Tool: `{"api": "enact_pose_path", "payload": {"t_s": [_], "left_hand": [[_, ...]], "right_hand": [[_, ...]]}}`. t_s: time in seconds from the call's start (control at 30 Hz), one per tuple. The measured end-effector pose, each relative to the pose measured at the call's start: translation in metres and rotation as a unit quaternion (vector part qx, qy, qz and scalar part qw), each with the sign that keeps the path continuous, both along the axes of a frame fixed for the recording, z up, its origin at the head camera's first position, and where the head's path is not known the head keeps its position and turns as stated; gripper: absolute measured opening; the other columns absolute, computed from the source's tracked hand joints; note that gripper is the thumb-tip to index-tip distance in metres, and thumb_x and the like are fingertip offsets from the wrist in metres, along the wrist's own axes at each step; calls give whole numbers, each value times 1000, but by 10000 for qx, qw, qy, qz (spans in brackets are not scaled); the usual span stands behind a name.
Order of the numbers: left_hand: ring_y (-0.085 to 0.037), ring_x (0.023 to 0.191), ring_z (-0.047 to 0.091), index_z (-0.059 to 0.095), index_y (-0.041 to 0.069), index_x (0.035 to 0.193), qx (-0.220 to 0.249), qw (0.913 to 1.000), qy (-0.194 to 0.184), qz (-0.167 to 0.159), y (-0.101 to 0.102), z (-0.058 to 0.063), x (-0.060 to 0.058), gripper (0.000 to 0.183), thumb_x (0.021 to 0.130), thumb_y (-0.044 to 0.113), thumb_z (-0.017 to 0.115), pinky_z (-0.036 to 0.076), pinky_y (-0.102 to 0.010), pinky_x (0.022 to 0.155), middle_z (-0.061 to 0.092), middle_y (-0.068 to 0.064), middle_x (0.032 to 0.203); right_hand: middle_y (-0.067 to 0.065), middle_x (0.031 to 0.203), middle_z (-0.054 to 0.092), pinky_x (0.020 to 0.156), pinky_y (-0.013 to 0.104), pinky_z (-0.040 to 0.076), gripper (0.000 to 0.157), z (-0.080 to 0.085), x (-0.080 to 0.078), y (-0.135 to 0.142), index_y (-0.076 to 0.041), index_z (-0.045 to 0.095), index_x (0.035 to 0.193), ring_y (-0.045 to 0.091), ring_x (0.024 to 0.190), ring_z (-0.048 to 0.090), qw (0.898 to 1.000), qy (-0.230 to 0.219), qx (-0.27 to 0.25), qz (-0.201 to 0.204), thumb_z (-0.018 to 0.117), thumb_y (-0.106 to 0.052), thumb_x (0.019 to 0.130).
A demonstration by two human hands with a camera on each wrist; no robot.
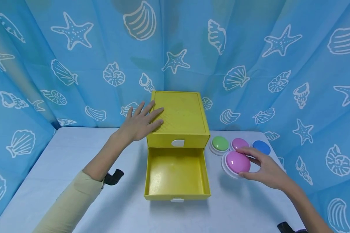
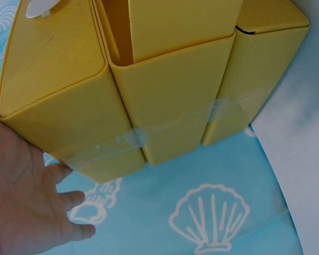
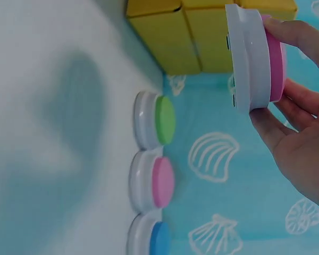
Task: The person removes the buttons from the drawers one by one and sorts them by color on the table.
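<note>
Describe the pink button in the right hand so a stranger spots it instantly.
Find the yellow drawer unit on the white table. To its right, the right hand grips a pink button. The green button, other pink button and blue button rest on the table; only this one is lifted.

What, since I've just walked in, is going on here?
A person's right hand holds a pink button up off the table. The left hand rests on top of a yellow box, whose drawer below the top one stands open. A green button, a second pink button and a blue button sit in a row on the table.
</note>
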State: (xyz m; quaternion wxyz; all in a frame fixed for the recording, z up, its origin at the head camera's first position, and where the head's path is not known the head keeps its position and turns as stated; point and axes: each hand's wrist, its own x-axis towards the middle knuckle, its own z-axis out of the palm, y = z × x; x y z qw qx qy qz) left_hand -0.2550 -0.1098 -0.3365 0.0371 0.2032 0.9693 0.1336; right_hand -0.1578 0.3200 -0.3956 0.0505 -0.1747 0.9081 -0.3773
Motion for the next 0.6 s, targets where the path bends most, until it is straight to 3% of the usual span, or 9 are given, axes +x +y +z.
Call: {"api": "enact_pose_path", "payload": {"t_s": [0.13, 0.37, 0.47, 0.6], "left_hand": [[-37, 151, -3, 24, 25, 161, 1, 10000, 0, 5, 0, 0, 0, 64, 106, 56, 28, -1, -65, 114, 5, -6, 167], [-37, 151, -4, 24, 25, 161, 57, 10000, -51, 18, 0, 0, -1, 64, 105, 57, 29, -5, -64, 114, 5, -6, 167], [-37, 151, -5, 24, 25, 161, 52, 10000, -55, 15, 0, -1, -1, 64, 105, 57, 29, -5, -64, 114, 4, -6, 167], [-37, 151, -4, 24, 25, 161, 11, 10000, -50, 22, 1, -1, -1, 64, 106, 56, 29, -5, -64, 114, 4, -6, 167]], "right_hand": [[22, 143, 44, 86, 19, 49, 79, -11, -5, 13, -6, 48, 146, 44, 125, 47, 10000, -87, -3, -27, 87, -18, 78], [26, 144, 42, 86, 49, 55, 83, -38, -20, 38, -4, 45, 148, 49, 128, 43, 9993, -294, 101, -231, 86, -19, 78], [29, 144, 41, 86, 54, 54, 83, -49, -25, 48, -2, 44, 148, 52, 128, 41, 9985, -428, 83, -320, 86, -19, 79], [31, 143, 41, 85, 53, 55, 80, -63, -32, 61, 0, 44, 147, 54, 127, 40, 9979, -495, 162, -387, 84, -20, 81]]}}
